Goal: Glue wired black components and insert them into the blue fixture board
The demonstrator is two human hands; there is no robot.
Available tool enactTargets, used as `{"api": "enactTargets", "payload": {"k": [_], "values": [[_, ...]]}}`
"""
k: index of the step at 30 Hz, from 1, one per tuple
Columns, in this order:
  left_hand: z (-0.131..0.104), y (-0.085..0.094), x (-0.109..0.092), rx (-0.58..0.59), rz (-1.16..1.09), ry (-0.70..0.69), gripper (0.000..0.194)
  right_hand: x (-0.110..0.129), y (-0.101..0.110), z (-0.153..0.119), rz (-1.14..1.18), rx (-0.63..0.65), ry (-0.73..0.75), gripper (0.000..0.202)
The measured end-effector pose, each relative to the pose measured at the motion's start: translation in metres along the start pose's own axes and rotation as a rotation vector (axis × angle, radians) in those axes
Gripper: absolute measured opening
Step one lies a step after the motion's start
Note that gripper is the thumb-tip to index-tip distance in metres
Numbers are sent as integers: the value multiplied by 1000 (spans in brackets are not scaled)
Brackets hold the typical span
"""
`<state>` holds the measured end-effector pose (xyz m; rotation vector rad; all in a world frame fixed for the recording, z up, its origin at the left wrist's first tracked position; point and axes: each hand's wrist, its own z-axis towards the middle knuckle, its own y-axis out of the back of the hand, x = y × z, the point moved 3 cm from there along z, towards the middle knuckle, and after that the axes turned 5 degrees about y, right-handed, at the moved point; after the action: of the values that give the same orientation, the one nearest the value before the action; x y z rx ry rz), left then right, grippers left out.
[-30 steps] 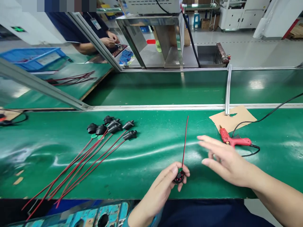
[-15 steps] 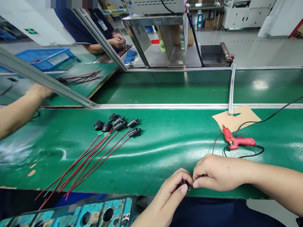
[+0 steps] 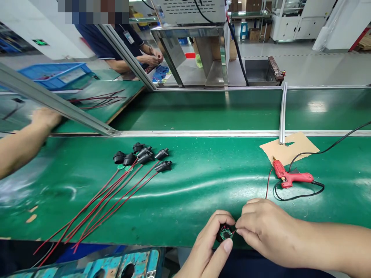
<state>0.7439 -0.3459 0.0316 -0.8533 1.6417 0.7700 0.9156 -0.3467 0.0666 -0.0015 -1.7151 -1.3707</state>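
Observation:
Near the front edge of the green bench, my left hand (image 3: 209, 244) holds a small round black part (image 3: 225, 232) with a green circuit board in its open end. My right hand (image 3: 262, 227) pinches a thin red wire at the right side of that part; the wire's other end rises behind my fingers toward the glue gun. A red glue gun (image 3: 294, 177) lies beyond my right hand, its nozzle over a piece of cardboard (image 3: 304, 146). Several black sockets (image 3: 145, 155) with long red wires (image 3: 108, 197) lie to the left.
A metal profile (image 3: 282, 116) stands over the cardboard, and another slants across the left. Another person's arm (image 3: 26, 141) reaches in at left; a further person (image 3: 116, 50) works behind. A blue bin (image 3: 55, 75) sits back left, a worn turquoise fixture (image 3: 127, 264) front left.
The black part has been turned so its green board shows. My right hand has shifted slightly down and rotated. The far person's hands have moved right, and the view has tilted slightly.

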Motion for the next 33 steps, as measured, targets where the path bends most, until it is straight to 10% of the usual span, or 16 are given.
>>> {"api": "enactTargets", "payload": {"k": [13,33], "values": [[-4,-6,16,-56,148,-182,23,-2,5,5,474,0,-372,18],[-2,-14,6,-175,115,-22,15,3,-11,0,397,-298,-248,20]]}}
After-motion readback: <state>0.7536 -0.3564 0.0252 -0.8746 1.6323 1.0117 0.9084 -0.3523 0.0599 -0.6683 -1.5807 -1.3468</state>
